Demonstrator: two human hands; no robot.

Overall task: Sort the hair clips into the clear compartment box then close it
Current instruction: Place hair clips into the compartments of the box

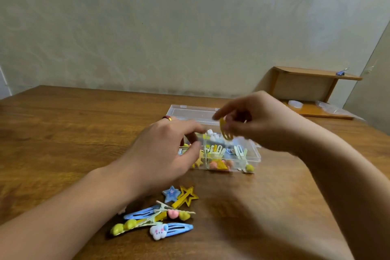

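Observation:
The clear compartment box stands open on the wooden table, its lid laid flat behind it. Several clips lie in its compartments. My right hand hovers over the box and pinches a yellow hair clip that hangs down from the fingers. My left hand rests at the box's left end, fingers curled at its edge; whether they hold anything is hidden. A pile of loose hair clips lies nearer me: blue snap clips, a yellow star clip, a blue star, a white bunny clip.
The wooden table runs to a pale wall at the back. At the far right a small wooden shelf unit stands on the table, with a blue binder clip on top and clear plastic items beneath.

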